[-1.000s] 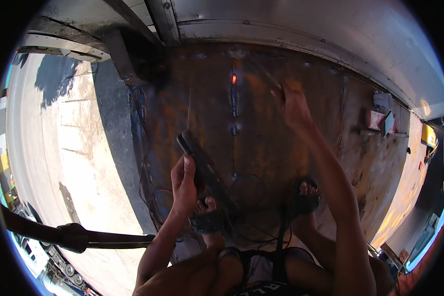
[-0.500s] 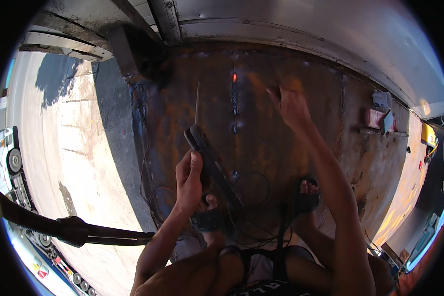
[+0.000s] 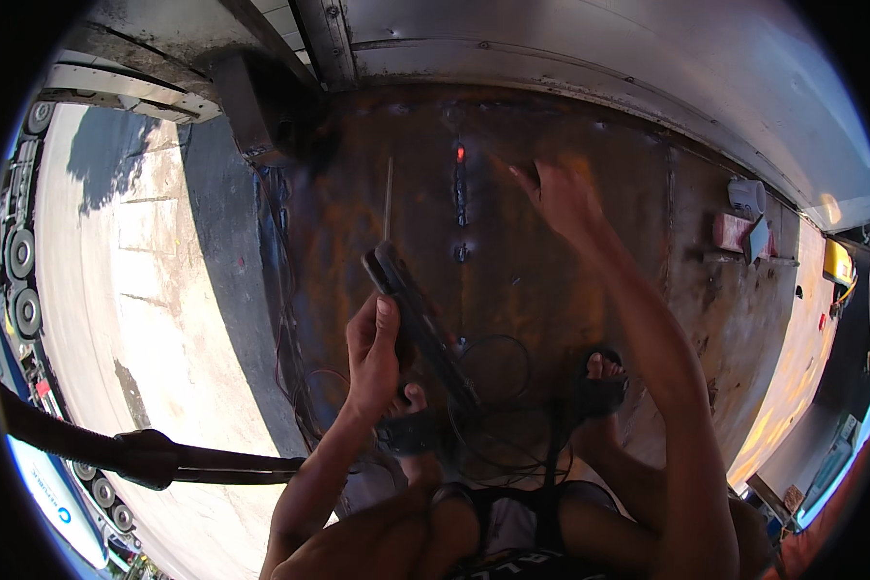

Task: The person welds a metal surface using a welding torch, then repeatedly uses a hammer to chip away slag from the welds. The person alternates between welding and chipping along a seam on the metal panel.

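Observation:
My left hand (image 3: 371, 356) is closed round the black handle of a welding electrode holder (image 3: 418, 324). A thin electrode (image 3: 389, 198) sticks up from its jaw, its tip apart from the weld. Over the rusty steel plate (image 3: 551, 290), my right hand (image 3: 567, 201) reaches forward with curled fingers. What it grips, if anything, is smeared and dark. Left of that hand runs a short, broken weld seam (image 3: 460, 198) with a small spot glowing red-orange (image 3: 461, 153) near its far end.
Cables (image 3: 498, 362) loop on the plate between my sandalled feet. A grey metal wall (image 3: 570, 63) rises at the far side. To the right lie a grey cup (image 3: 746, 196) and a red box (image 3: 732, 232). A black strap (image 3: 203, 459) crosses the lower left. Trucks stand outside.
My right hand has shifted slightly left and nearer the seam. My left hand and the electrode holder have barely moved. Outside at the left, the trucks have changed position.

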